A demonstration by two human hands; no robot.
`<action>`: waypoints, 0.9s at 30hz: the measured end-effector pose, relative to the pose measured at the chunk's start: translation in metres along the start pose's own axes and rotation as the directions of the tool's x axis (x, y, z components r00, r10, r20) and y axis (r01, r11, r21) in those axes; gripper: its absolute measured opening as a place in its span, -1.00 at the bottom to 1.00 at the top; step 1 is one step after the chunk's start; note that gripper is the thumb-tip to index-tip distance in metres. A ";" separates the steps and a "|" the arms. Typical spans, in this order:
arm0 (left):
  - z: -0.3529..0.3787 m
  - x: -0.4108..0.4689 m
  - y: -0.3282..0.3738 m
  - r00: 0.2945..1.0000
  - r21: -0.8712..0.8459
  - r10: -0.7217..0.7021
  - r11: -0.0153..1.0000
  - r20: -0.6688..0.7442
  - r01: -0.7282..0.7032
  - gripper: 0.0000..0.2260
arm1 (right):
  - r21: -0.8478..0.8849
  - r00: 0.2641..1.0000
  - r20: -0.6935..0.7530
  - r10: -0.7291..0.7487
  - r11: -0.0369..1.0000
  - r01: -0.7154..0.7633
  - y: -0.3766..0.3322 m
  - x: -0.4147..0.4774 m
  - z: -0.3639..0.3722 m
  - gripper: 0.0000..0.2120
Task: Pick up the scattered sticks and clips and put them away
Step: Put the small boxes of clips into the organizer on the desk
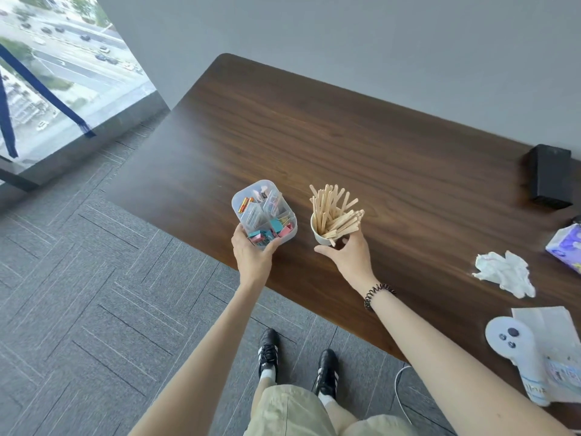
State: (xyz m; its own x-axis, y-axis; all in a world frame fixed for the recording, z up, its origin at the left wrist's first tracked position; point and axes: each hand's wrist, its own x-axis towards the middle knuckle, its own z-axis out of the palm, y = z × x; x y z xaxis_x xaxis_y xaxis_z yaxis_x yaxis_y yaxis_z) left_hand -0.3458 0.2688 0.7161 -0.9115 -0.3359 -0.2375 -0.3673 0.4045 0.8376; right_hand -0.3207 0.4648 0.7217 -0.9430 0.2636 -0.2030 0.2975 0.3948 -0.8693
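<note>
A clear plastic organiser box (243,201) with several compartments stands near the front edge of the dark wooden table (314,136). Coloured binder clips (276,226) fill its near compartments. My left hand (251,253) grips the box's near corner, thumb on one side and fingers on the other. To the right, a white cup (320,237) holds a bunch of wooden sticks (333,212) that fan out above its rim. My right hand (349,254) curls round the cup's near side from below.
A crumpled white tissue (504,273), a purple tissue pack (567,247) and a black box (550,176) lie at the table's right. A white handheld controller (515,347) rests on papers (553,328) at the front right. Grey carpet (94,294) lies below the table's edge.
</note>
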 end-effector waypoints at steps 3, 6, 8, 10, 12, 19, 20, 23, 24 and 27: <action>0.000 0.007 0.005 1.000 0.001 0.023 1.000 0.010 -0.023 -0.28 | -0.006 0.999 -0.019 -0.040 0.999 0.040 -0.003 0.012 0.008 -0.63; 0.000 0.022 0.014 0.998 -0.004 0.033 0.999 0.044 -0.033 -0.30 | 0.012 0.997 -0.053 -0.056 0.998 0.056 -0.005 0.028 0.011 -0.69; 0.001 0.038 0.022 0.995 -0.003 0.039 0.999 0.087 -0.038 -0.30 | 0.025 0.997 -0.074 -0.032 0.999 0.034 -0.003 0.040 0.013 -0.67; 0.004 0.057 0.031 0.989 0.000 0.045 0.999 0.140 -0.045 -0.31 | 0.050 0.996 -0.086 0.008 0.999 -0.004 -0.003 0.055 0.014 -0.64; 0.008 0.079 0.043 0.980 0.003 0.050 0.999 0.192 -0.051 -0.32 | 0.081 0.993 -0.108 0.043 0.996 -0.035 -0.006 0.072 0.014 -0.60; 0.028 0.160 0.085 0.898 0.012 0.116 0.991 0.424 -0.134 -0.31 | 0.196 0.970 -0.183 0.159 0.973 -0.123 -0.026 0.145 0.017 -0.52; 0.032 0.171 0.091 0.884 0.015 0.126 0.989 0.449 -0.148 -0.31 | 0.199 0.967 -0.193 0.168 0.971 -0.129 -0.030 0.156 0.018 -0.53; 0.042 0.199 0.103 0.844 0.041 0.136 0.982 0.520 -0.183 -0.32 | 0.212 0.958 -0.222 0.184 0.968 -0.137 -0.040 0.182 0.018 -0.53; 0.045 0.208 0.107 0.831 0.054 0.138 0.979 0.539 -0.198 -0.32 | 0.217 0.954 -0.233 0.190 0.966 -0.139 -0.040 0.190 0.018 -0.52; 0.053 0.230 0.119 0.799 0.076 0.140 0.971 0.585 -0.226 -0.31 | 0.222 0.945 -0.245 0.217 0.961 -0.163 -0.044 0.204 0.016 -0.55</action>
State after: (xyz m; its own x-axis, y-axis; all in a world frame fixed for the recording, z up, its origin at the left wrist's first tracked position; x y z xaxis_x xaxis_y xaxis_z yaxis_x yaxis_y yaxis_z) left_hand -0.6086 0.2849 0.7350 -0.8880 0.2854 -0.3605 -0.1651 0.5337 0.8294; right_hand -0.5286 0.4878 0.7111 -0.7899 0.5504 -0.2703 0.4068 0.1407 -0.9026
